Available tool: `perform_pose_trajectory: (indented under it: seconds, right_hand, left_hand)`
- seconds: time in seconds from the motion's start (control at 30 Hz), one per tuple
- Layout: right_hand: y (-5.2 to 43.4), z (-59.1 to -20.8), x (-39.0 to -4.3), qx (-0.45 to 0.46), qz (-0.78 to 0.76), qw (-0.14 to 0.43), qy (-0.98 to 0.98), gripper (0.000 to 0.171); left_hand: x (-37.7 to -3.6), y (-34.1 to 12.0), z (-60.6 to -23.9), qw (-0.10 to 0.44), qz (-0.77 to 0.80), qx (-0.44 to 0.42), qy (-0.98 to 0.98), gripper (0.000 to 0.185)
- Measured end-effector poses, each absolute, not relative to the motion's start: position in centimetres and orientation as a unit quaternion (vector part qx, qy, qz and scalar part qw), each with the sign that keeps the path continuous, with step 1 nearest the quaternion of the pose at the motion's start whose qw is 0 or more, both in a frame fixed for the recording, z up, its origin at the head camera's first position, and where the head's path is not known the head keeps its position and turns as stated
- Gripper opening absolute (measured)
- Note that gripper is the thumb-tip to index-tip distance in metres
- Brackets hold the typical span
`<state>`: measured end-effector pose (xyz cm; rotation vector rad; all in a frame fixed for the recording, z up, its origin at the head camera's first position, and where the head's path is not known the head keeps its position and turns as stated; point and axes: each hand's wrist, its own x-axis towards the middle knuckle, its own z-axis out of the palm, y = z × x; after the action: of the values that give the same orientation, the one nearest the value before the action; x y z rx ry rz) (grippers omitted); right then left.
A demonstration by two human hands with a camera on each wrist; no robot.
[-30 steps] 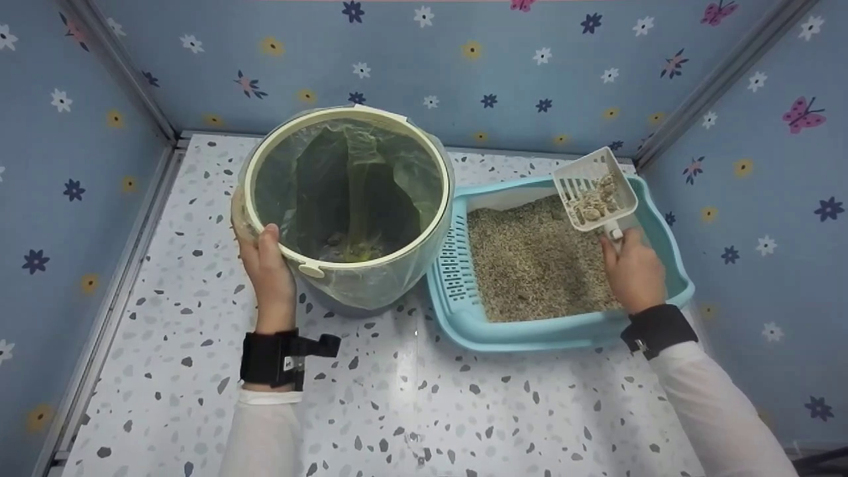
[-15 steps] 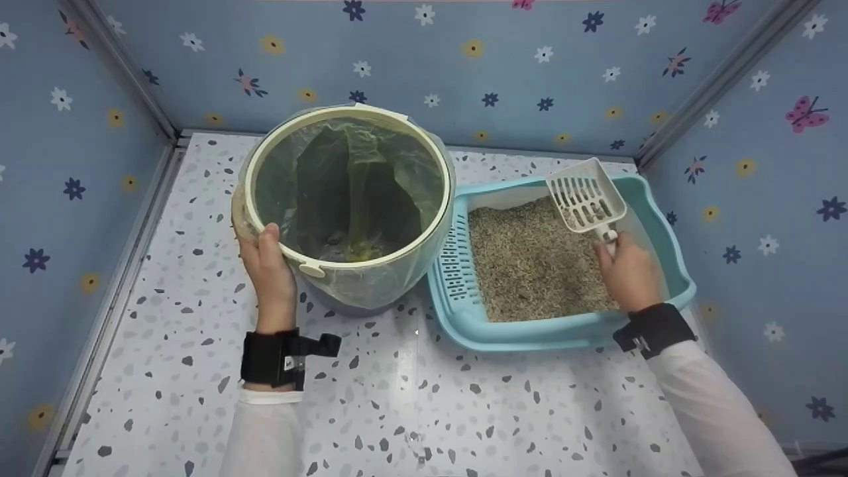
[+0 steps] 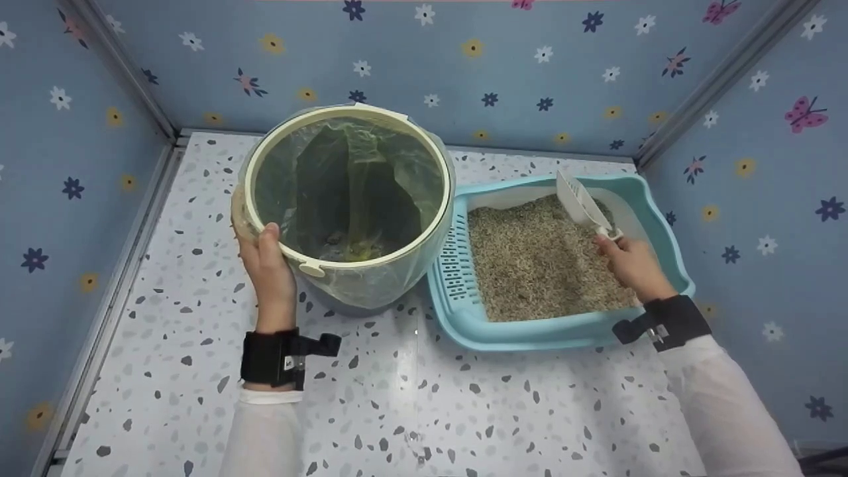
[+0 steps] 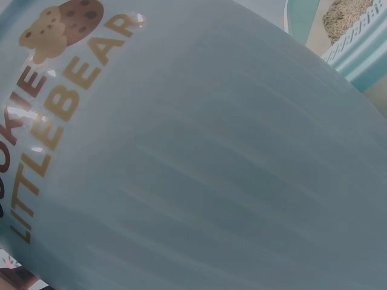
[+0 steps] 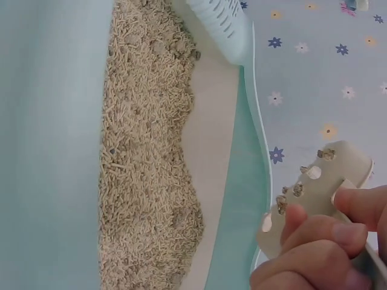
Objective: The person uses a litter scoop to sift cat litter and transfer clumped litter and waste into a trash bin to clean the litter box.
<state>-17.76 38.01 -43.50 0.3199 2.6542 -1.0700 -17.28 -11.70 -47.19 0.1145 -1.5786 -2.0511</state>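
Note:
In the head view my left hand holds the near left side of a trash bin, with the thumb at its cream rim. A clear bag lines the bin, and some litter clumps lie at the bottom. My right hand grips the handle of a white litter scoop, turned on its side above the litter. Bits of litter sit in the slots of the scoop in the right wrist view. The bin's pale blue wall fills the left wrist view, where my hand is hidden.
A turquoise litter box stands right of the bin, its slotted ledge on the side facing it. Flowered walls enclose the back and both sides. White speckled floor stretches in front.
The litter scoop has come lower and tipped onto its side, and most of the litter in it has dropped out. My left hand and the trash bin have stayed in place.

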Motion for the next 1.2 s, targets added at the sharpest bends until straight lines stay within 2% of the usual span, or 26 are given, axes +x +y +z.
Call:
perform_pose_trajectory:
  seconds: [0.37,0.7,1.0,1.2]
  right_hand:
    - [37.9,-41.7,-17.3,0.066,-0.274,0.112,0.953,0.060]
    - [36.0,-36.7,-17.8,0.014,-0.224,0.103,0.969,0.054]
    - [30.8,-31.6,-18.7,-0.050,-0.182,0.071,0.979,0.047]
    - [25.9,-29.2,-19.6,-0.099,-0.173,0.085,0.976,0.047]
  left_hand:
    - [-17.3,-11.8,-47.2,0.267,-0.767,0.047,-0.581,0.062]
    - [-17.2,-11.7,-47.2,0.270,-0.775,0.039,-0.570,0.061]
    - [-17.3,-11.7,-47.3,0.266,-0.762,0.041,-0.589,0.063]
    - [-17.4,-11.7,-47.3,0.273,-0.757,0.039,-0.592,0.063]
